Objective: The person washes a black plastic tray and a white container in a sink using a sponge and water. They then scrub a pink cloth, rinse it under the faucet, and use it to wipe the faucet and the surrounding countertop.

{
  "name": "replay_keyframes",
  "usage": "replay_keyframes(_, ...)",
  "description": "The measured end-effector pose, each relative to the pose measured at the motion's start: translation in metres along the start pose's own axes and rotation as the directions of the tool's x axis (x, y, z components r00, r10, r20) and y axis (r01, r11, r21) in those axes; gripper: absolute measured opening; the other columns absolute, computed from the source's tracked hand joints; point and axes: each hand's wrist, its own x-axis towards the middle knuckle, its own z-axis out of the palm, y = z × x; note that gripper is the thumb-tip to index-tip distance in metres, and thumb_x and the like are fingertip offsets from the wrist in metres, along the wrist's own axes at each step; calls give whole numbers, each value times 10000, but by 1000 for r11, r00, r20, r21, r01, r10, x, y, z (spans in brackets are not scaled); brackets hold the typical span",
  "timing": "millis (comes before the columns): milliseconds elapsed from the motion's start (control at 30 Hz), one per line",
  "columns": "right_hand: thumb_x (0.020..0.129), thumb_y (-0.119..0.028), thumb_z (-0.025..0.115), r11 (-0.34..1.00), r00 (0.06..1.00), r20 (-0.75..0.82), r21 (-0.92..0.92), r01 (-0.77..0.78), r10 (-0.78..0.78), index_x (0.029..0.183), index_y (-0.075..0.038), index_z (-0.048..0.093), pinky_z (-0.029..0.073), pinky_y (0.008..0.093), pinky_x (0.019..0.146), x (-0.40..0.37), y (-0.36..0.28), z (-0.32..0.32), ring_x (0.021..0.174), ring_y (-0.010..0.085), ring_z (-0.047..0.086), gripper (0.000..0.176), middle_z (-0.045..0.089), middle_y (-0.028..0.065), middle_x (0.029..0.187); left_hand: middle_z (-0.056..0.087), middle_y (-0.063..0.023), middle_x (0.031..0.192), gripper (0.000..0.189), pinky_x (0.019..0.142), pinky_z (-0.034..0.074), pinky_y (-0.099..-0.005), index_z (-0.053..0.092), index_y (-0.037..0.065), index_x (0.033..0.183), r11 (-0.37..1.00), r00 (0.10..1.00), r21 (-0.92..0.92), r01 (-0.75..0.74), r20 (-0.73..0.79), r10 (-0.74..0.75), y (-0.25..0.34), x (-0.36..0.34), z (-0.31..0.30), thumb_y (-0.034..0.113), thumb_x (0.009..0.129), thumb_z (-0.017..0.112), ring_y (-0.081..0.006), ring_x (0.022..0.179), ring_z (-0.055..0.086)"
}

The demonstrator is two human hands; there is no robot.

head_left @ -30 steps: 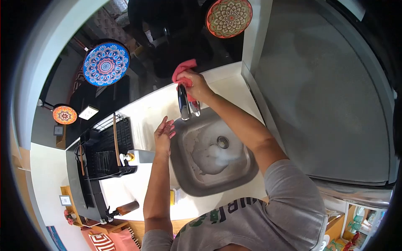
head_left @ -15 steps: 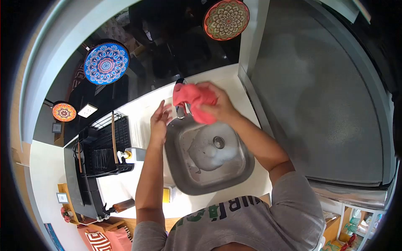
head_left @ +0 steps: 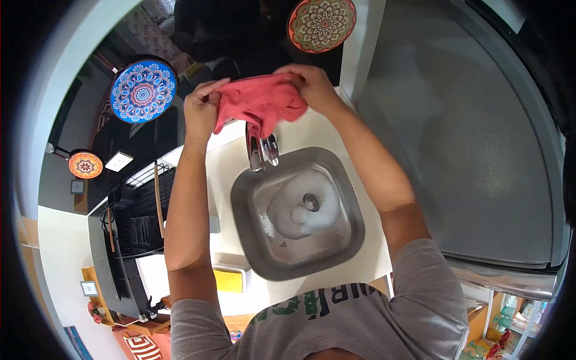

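A red cloth (head_left: pixel 259 102) is stretched between my two hands, above and behind the faucet (head_left: pixel 262 151). My left hand (head_left: pixel 203 111) pinches its left end, and my right hand (head_left: pixel 312 88) grips the right end. The cloth's upper edge runs nearly straight, while its lower part hangs in folds that hide the top of the faucet. Below lies the steel sink (head_left: pixel 249 240), with soapy foam (head_left: pixel 303 204) spread around its drain (head_left: pixel 311 203).
To the left stands a black dish rack (head_left: pixel 141 219). A yellow sponge (head_left: pixel 229 281) sits in a holder by the sink's left corner. Round patterned decorations (head_left: pixel 144 91) hang against the dark back panel. A large grey refrigerator (head_left: pixel 462 150) borders the right side.
The bunched cloth has been lifted away from the sink and spread out. My left hand, previously empty with fingers apart, has moved up and taken hold of its left end.
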Motion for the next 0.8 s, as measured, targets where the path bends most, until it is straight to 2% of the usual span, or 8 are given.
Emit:
replay_keyframes(200, 702, 20, 557, 815, 978, -132, -576, 58, -163, 991, -41, 615, 466, 323, 779, -35, 95, 48, 875, 300, 567, 301, 581, 143, 1006, 533, -104, 773, 153, 615, 456, -320, 651, 51, 740, 872, 965, 436, -220, -33, 260, -87, -38, 39, -66, 684, 571, -261, 715, 545)
replay_keyframes(267, 709, 21, 546, 859, 988, -109, -510, 42, -113, 1036, -46, 594, 464, 324, 791, -47, 114, 74, 891, 284, 567, 337, 580, 138, 1016, 548, -135, 792, 50, 704, 459, -362, 576, 8, 788, 953, 955, 102, 285, -116, -273, -196, -77, 58, 3, 760, 535, -301, 769, 551)
replay_keyframes(367, 738, 19, 518, 966, 988, -46, -205, -154, 148, 1114, -47, 549, 441, 316, 841, -64, 106, 94, 958, 241, 547, 383, 577, 122, 1045, 522, -48, 1053, 340, 804, 457, -382, 584, 186, 1082, 707, 932, 663, 247, 38, -360, -114, -115, 60, 63, 768, 543, -288, 873, 547)
replay_keyframes(433, 845, -146, 436, 953, 975, 8, 211, -219, 222, 1113, -47, 548, 386, 348, 912, -63, 147, 114, 1077, 304, 505, 307, 557, 164, 1119, 533, -116, 1029, 445, 765, 472, -386, 507, 77, 1164, 978, 980, -59, 198, 21, -197, -205, -140, 86, 109, 729, 591, -318, 889, 550)
replay_keyframes(467, 845, -146, 436, 960, 981, -7, 205, -190, 196, 1113, -47, 548, 386, 348, 912, -49, 150, 113, 1077, 304, 505, 307, 557, 164, 1119, 574, -116, 956, 423, 696, 487, -374, 483, 33, 1169, 998, 999, 33, 50, 7, -50, -178, -134, 89, 173, 778, 567, -280, 826, 585)
replay_keyframes(567, 929, -499, 220, 816, 867, 153, 294, -498, 474, 1244, -87, 483, 328, 300, 971, -52, 144, 117, 1105, 191, 476, 582, 519, 84, 1213, 525, -54, 1133, 517, 886, 428, -346, 450, 43, 1215, 81, 711, -788, 610, 500, -495, -170, -136, 104, 386, 842, 553, -176, 1059, 504)
replay_keyframes(733, 919, -476, 259, 784, 774, 123, -64, -618, 621, 1070, -88, 614, 327, 374, 963, -56, 160, 113, 1109, 309, 473, 547, 558, 157, 1130, 587, -57, 932, 370, 728, 471, -332, 544, 54, 1080, 466, 721, -561, 684, 420, -552, -204, -131, 118, 345, 857, 492, -169, 877, 574)
replay_keyframes(800, 892, -421, 368, 813, 981, -51, -553, -182, 185, 1000, -132, 643, 318, 424, 958, -79, 169, 97, 1062, 330, 481, 414, 558, 122, 1106, 612, -58, 851, 335, 665, 488, -327, 582, 58, 1025, 615, 730, -395, 682, 325, -601, -226, -136, 113, 329, 864, 467, -166, 804, 602)
